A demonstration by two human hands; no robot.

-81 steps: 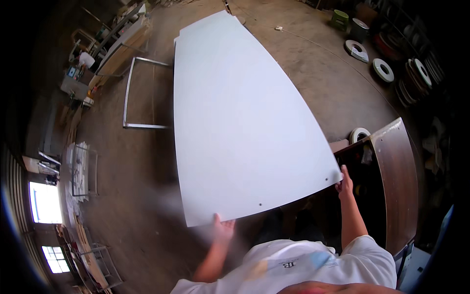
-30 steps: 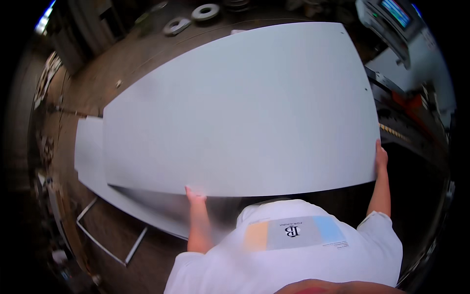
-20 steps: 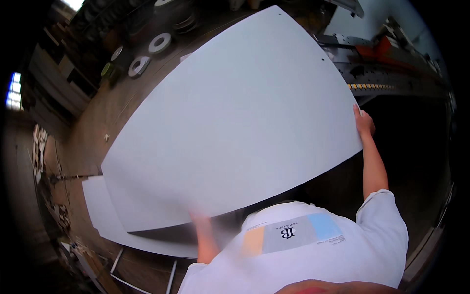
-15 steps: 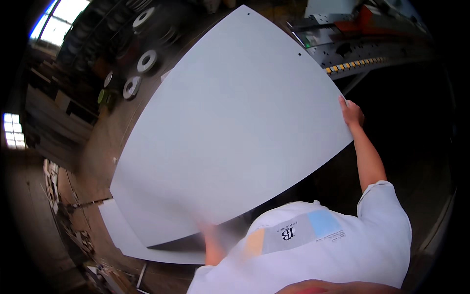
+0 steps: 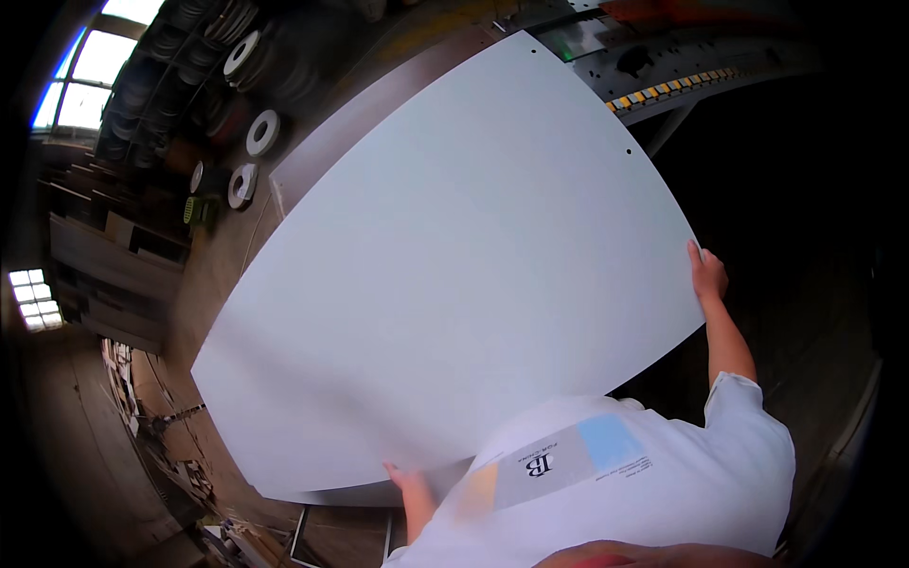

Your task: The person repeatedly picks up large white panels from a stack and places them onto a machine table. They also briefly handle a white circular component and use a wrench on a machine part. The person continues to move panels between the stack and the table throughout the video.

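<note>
A large white panel [image 5: 445, 256] spreads before me and fills the middle of the view, with two small dark holes along its far right edge. At its right edge my right hand [image 5: 708, 273] is closed, thumb and fingers gripping the rim. My left hand [image 5: 409, 483] holds the near edge, close to my body, its fingertips on the top face and a little blurred. The undersides of both grips are hidden by the panel. A greyish flat surface [image 5: 303, 170] shows past the panel's far left side.
A machine [image 5: 653, 76] with a yellow-and-black strip [image 5: 672, 90] stands beyond the far right corner. Rolls of edging [image 5: 263, 133] and a green crate [image 5: 199, 210] lie on the floor at left, by stacked boards [image 5: 114, 275]. A metal frame [image 5: 301, 540] stands low near me.
The panel has shifted toward me and away from the machine, my right hand moving with it. It now covers the lower white sheet seen at the near left, and the greyish surface behind has come into view.
</note>
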